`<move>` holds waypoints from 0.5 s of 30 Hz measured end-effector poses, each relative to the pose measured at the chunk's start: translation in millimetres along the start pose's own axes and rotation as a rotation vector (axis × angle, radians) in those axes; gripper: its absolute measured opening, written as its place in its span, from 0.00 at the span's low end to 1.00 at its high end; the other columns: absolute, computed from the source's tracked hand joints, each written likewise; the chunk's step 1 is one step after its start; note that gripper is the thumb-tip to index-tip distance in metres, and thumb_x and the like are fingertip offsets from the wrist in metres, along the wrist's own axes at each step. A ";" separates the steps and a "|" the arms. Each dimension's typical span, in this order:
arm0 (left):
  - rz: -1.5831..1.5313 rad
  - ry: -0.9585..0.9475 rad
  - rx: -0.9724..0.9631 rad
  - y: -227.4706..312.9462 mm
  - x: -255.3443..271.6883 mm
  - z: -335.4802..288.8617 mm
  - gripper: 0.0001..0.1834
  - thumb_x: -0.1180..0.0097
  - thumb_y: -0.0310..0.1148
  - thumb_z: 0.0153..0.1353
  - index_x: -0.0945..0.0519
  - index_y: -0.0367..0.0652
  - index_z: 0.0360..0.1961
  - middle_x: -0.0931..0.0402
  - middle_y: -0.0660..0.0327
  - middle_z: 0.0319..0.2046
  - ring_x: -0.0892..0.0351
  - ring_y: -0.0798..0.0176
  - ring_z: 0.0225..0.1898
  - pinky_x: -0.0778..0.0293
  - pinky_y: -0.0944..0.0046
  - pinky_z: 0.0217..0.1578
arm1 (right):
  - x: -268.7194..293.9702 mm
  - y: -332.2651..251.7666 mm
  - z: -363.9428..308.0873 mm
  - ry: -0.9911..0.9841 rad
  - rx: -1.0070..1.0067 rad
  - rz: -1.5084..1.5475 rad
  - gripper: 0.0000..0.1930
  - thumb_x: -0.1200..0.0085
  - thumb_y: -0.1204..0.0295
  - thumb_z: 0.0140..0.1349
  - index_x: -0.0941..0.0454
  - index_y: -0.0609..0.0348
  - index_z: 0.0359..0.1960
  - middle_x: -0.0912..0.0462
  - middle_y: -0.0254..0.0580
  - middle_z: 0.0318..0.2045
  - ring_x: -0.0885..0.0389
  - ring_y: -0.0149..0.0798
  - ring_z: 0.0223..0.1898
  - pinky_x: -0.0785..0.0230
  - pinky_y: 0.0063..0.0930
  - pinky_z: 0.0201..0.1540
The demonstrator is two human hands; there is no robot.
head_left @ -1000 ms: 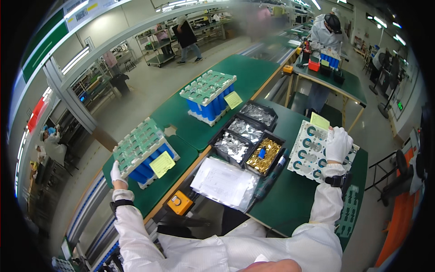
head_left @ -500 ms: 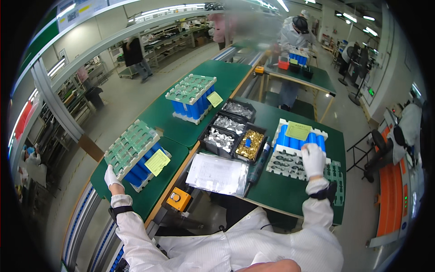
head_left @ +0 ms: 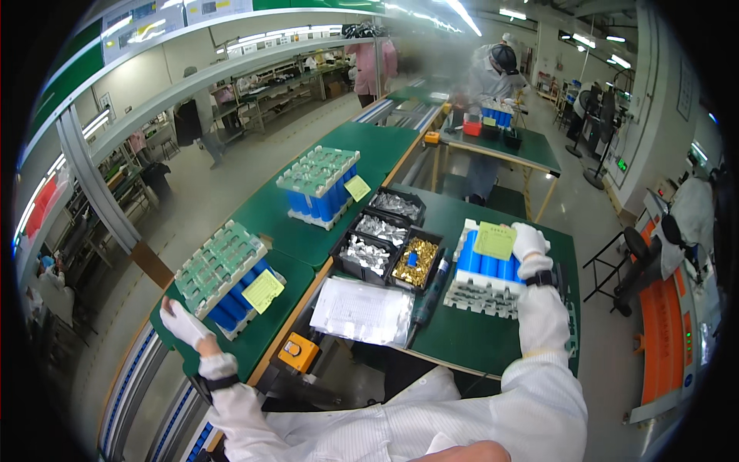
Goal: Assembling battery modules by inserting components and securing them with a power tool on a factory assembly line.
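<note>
At the right, my gloved right hand [head_left: 530,242] is closed round the upper right corner of a battery pack [head_left: 481,266]. This pack has blue cylindrical cells between pale plastic holders, and a yellow-green paper tag [head_left: 495,240] lies over its upper part. The holder with round openings faces me at its lower side. My gloved left hand [head_left: 183,323] is open, its fingers stretched out beside the near left corner of another battery pack [head_left: 223,277]. That one stands upright under a green-topped holder, with a yellow tag [head_left: 262,291] on its side.
A third battery pack [head_left: 319,187] stands farther back. Between the work surfaces are black bins of silvery metal pieces [head_left: 365,254], a bin of brass-coloured parts [head_left: 414,260], a dark power screwdriver [head_left: 431,296], sleeved papers [head_left: 362,310] and a yellow button box [head_left: 298,353]. A co-worker [head_left: 496,69] stands beyond.
The right pack has tipped up, showing more of its blue cells and less of its holder face. My right hand has moved to its upper corner. My left hand has come off the left pack.
</note>
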State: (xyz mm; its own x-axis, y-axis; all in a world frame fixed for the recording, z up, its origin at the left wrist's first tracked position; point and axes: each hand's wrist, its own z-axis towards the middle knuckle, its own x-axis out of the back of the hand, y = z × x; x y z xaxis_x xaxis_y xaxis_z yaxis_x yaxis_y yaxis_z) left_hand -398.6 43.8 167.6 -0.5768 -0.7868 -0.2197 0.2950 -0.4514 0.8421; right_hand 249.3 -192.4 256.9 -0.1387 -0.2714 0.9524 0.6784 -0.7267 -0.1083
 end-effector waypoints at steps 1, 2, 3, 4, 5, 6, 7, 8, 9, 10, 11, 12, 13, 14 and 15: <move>-0.045 -0.047 -0.061 34.4 -5.5 -29.9 0.16 0.55 0.32 0.68 0.27 0.33 0.50 0.27 0.55 0.44 0.28 0.62 0.45 0.34 0.64 0.50 | 1.5 9.1 -13.6 0.120 0.003 0.032 0.15 0.50 0.53 0.60 0.17 0.48 0.34 0.16 0.44 0.36 0.18 0.49 0.42 0.28 0.43 0.42; -0.083 -0.092 -0.125 65.9 -9.8 -62.6 0.15 0.55 0.31 0.68 0.27 0.34 0.51 0.27 0.56 0.42 0.27 0.64 0.42 0.32 0.66 0.46 | -8.2 22.0 -23.5 0.284 0.105 0.021 0.12 0.47 0.56 0.57 0.19 0.48 0.29 0.17 0.43 0.32 0.19 0.48 0.39 0.30 0.42 0.41; -0.322 -0.313 0.134 79.2 -12.3 -90.9 0.14 0.55 0.30 0.68 0.28 0.35 0.51 0.28 0.59 0.38 0.31 0.71 0.34 0.32 0.73 0.35 | -15.4 34.6 -31.8 0.449 0.209 0.010 0.09 0.43 0.59 0.53 0.21 0.49 0.25 0.19 0.41 0.28 0.20 0.47 0.36 0.32 0.41 0.39; -0.417 -0.376 0.131 114.6 -19.2 -128.3 0.14 0.55 0.31 0.68 0.27 0.37 0.50 0.32 0.66 0.29 0.38 0.77 0.24 0.39 0.76 0.27 | -15.4 28.2 -48.9 0.545 0.232 0.052 0.09 0.41 0.60 0.50 0.23 0.50 0.23 0.21 0.39 0.26 0.22 0.47 0.34 0.34 0.40 0.38; -0.439 -0.442 0.124 141.5 -19.2 -160.7 0.14 0.54 0.30 0.65 0.26 0.38 0.49 0.32 0.66 0.29 0.36 0.75 0.24 0.38 0.74 0.25 | -13.1 12.4 -70.7 0.633 0.265 0.109 0.10 0.38 0.62 0.47 0.26 0.50 0.20 0.23 0.38 0.24 0.24 0.46 0.31 0.36 0.40 0.37; -0.423 -0.673 0.149 147.6 -21.7 -188.9 0.14 0.55 0.29 0.63 0.26 0.39 0.48 0.31 0.66 0.29 0.35 0.74 0.26 0.36 0.73 0.26 | -7.1 8.0 -90.2 0.688 0.251 0.144 0.11 0.37 0.61 0.45 0.26 0.51 0.20 0.23 0.37 0.24 0.25 0.46 0.30 0.36 0.40 0.38; -0.283 -0.993 0.217 154.3 -18.0 -207.2 0.16 0.52 0.24 0.60 0.26 0.40 0.50 0.27 0.62 0.40 0.28 0.71 0.38 0.29 0.72 0.37 | -9.2 2.5 -107.7 0.735 0.238 0.197 0.13 0.35 0.61 0.42 0.26 0.52 0.20 0.23 0.36 0.23 0.26 0.47 0.29 0.36 0.41 0.39; -0.285 -1.247 0.187 172.9 -19.0 -231.7 0.17 0.53 0.25 0.60 0.26 0.39 0.51 0.25 0.61 0.42 0.26 0.70 0.38 0.28 0.70 0.39 | -6.8 -0.5 -126.7 0.757 0.249 0.243 0.13 0.35 0.61 0.41 0.26 0.51 0.20 0.23 0.36 0.24 0.26 0.47 0.30 0.37 0.42 0.39; -0.510 -1.417 0.465 163.3 -19.0 -264.2 0.19 0.53 0.26 0.60 0.27 0.38 0.53 0.25 0.61 0.41 0.26 0.70 0.38 0.28 0.69 0.40 | -7.8 -4.2 -144.5 0.778 0.262 0.302 0.13 0.34 0.61 0.39 0.27 0.51 0.20 0.23 0.35 0.24 0.26 0.46 0.30 0.37 0.42 0.40; -0.410 -1.643 0.311 157.7 -21.8 -282.9 0.21 0.53 0.29 0.61 0.28 0.36 0.55 0.24 0.62 0.40 0.26 0.71 0.37 0.28 0.69 0.40 | -13.2 -5.6 -159.6 0.797 0.308 0.260 0.13 0.35 0.60 0.42 0.27 0.49 0.21 0.23 0.34 0.25 0.27 0.45 0.31 0.38 0.43 0.41; -0.457 -1.813 0.383 170.4 -19.3 -297.8 0.23 0.51 0.31 0.62 0.31 0.36 0.58 0.25 0.63 0.38 0.27 0.72 0.36 0.28 0.70 0.40 | -18.6 -3.7 -175.3 0.816 0.362 0.204 0.13 0.36 0.58 0.44 0.27 0.48 0.21 0.23 0.33 0.26 0.27 0.45 0.32 0.38 0.43 0.42; -0.401 -1.913 0.349 177.5 -17.3 -308.3 0.24 0.50 0.33 0.63 0.33 0.38 0.60 0.26 0.64 0.35 0.27 0.72 0.34 0.28 0.71 0.38 | -20.5 -5.0 -192.0 0.838 0.387 0.167 0.14 0.38 0.55 0.48 0.27 0.47 0.23 0.23 0.31 0.28 0.27 0.43 0.33 0.38 0.43 0.43; -0.439 -1.980 0.475 169.8 -15.2 -324.2 0.26 0.50 0.36 0.65 0.37 0.39 0.62 0.27 0.63 0.35 0.27 0.72 0.34 0.28 0.71 0.36 | -24.7 -7.2 -207.8 0.858 0.434 0.147 0.15 0.40 0.52 0.53 0.27 0.45 0.25 0.23 0.29 0.31 0.27 0.42 0.34 0.38 0.43 0.43; -0.359 -2.100 0.524 181.9 -14.4 -332.6 0.31 0.51 0.37 0.66 0.44 0.41 0.67 0.27 0.63 0.35 0.28 0.72 0.30 0.28 0.71 0.33 | -38.6 -0.8 -222.2 0.893 0.440 0.075 0.16 0.44 0.48 0.57 0.28 0.44 0.26 0.23 0.27 0.33 0.27 0.41 0.34 0.38 0.44 0.44; -0.267 -2.200 0.580 191.5 -13.0 -335.9 0.35 0.52 0.38 0.67 0.52 0.43 0.71 0.27 0.62 0.35 0.30 0.72 0.26 0.29 0.70 0.29 | -57.6 6.5 -235.0 0.930 0.457 0.025 0.18 0.49 0.44 0.61 0.28 0.43 0.28 0.24 0.26 0.35 0.28 0.41 0.35 0.38 0.44 0.45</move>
State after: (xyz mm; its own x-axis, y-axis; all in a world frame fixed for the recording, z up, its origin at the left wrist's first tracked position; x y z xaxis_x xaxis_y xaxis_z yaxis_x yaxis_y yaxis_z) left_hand -78.7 -173.9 166.3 -0.3390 0.9400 0.0390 0.1523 0.0139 0.9882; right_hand 92.1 -329.9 134.3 -0.4909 -0.8045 0.3343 0.8711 -0.4575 0.1784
